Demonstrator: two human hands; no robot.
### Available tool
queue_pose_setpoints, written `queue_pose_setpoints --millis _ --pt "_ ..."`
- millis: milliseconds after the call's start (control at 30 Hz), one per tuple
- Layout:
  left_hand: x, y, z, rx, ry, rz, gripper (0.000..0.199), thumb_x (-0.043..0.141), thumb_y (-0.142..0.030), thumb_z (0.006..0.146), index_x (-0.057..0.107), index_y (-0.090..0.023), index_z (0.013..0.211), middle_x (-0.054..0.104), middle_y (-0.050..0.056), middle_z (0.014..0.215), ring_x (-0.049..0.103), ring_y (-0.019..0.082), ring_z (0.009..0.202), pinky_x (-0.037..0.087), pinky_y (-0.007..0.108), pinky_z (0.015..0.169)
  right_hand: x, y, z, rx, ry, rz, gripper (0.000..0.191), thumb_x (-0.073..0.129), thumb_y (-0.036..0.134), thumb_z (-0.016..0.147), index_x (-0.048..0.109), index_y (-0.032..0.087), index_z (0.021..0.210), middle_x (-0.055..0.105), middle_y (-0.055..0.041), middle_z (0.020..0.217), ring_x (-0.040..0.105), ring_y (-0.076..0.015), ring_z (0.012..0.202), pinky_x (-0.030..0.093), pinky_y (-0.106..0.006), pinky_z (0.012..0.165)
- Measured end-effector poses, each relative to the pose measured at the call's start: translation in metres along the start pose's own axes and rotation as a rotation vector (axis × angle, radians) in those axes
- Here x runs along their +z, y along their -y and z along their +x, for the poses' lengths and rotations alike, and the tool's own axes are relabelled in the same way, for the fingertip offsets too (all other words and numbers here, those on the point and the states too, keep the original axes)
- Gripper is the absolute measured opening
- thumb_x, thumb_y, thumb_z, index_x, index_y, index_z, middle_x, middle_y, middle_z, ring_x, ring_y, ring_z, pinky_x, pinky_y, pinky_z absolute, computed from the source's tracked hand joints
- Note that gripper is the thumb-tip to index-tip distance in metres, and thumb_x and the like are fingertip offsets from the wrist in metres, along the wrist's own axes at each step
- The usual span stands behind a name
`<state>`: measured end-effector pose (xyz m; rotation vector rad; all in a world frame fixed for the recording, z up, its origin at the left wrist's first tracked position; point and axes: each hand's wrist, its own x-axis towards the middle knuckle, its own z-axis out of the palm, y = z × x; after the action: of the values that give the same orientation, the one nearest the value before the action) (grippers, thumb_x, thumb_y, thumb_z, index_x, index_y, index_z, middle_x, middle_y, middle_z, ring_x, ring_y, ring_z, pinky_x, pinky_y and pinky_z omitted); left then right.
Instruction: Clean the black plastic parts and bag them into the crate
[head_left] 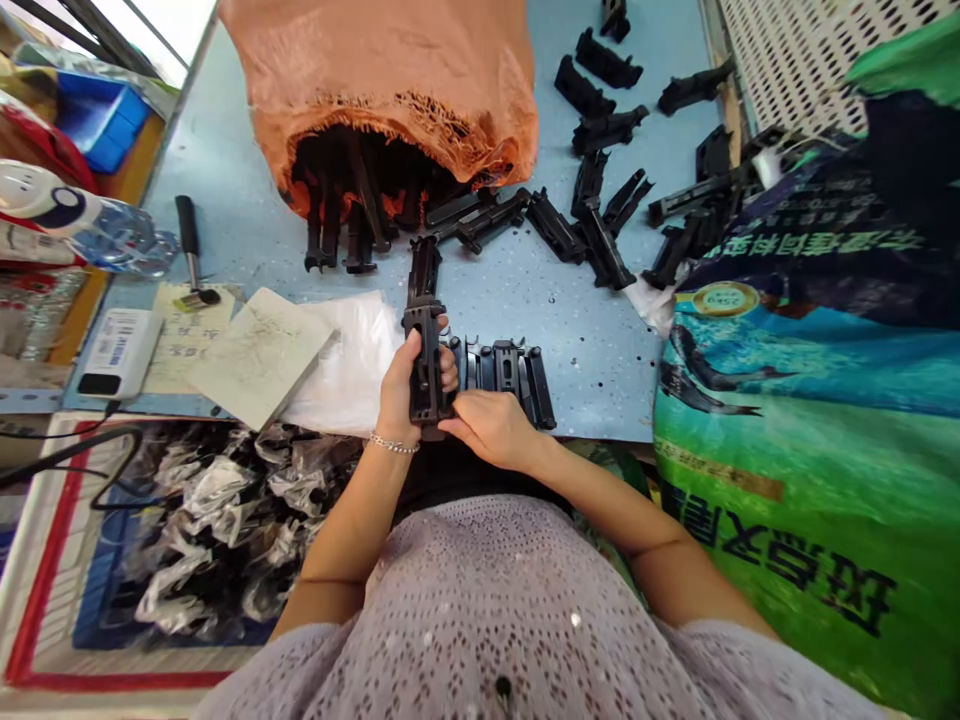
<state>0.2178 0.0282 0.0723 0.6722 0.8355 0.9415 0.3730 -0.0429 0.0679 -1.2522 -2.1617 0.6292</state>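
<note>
two hands on one pc. my left grip is wrapped round a black part, thumb along its left side, fingers showing on the right. my right grip, fingers bent, is at the near right corner; can't tell if it's pinching or just pressing, b/c the tips are hidden. part's up over the front edge of the counter; another black pc runs on past its far end, can't tell if joined.

step in hand, i'd say: fiddling w/ the near end. next move prob calls for a firm left & a careful push or pull from the right.

just right: a row of similar parts, side by side. left: thin white plastic, then a card & a hammer. beyond: orange sack, mouth full of black pcs, w/ loose parts scattered to its right.
</note>
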Motion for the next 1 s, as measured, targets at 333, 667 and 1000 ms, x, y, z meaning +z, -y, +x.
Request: queue_pose_setpoints --millis 333,667,1000 --pt "-0.050 0.052 0.001 0.039 -0.126 0.733 0.077 0.065 -0.057 0.090 0.038 -0.018 0.151 0.047 0.017 0.155 0.042 0.032 0.147 0.027 0.051 0.126 -0.031 -0.065 -0.050 0.316 0.094 -0.341 0.054 0.056 0.045 0.100 0.049 0.022 0.149 0.043 -0.0139 0.160 0.034 -0.0357 0.150 0.030 -0.061 0.120" --pt "-0.011 0.045 -0.013 -0.314 0.230 -0.032 0.058 0.052 -0.064 0.093 0.074 -0.013 0.105 0.076 0.014 0.087 0.071 0.021 0.069 0.057 0.032 0.064 -0.058 -0.034 -0.035 0.100 -0.229 -0.112 0.044 0.048 0.020 0.103 0.054 0.023 0.146 0.059 -0.0149 0.144 0.055 -0.0272 0.136 0.049 -0.051 0.112" --pt "-0.088 -0.015 -0.048 0.080 -0.166 0.786 0.045 0.045 -0.051 0.100 0.077 -0.020 0.107 0.073 0.013 0.096 0.069 0.027 0.095 0.055 0.046 0.091 -0.060 -0.034 -0.012 0.146 0.196 0.203 0.036 0.061 0.037 0.099 0.068 0.024 0.132 0.074 -0.0077 0.126 0.072 -0.0256 0.113 0.058 -0.043 0.101"
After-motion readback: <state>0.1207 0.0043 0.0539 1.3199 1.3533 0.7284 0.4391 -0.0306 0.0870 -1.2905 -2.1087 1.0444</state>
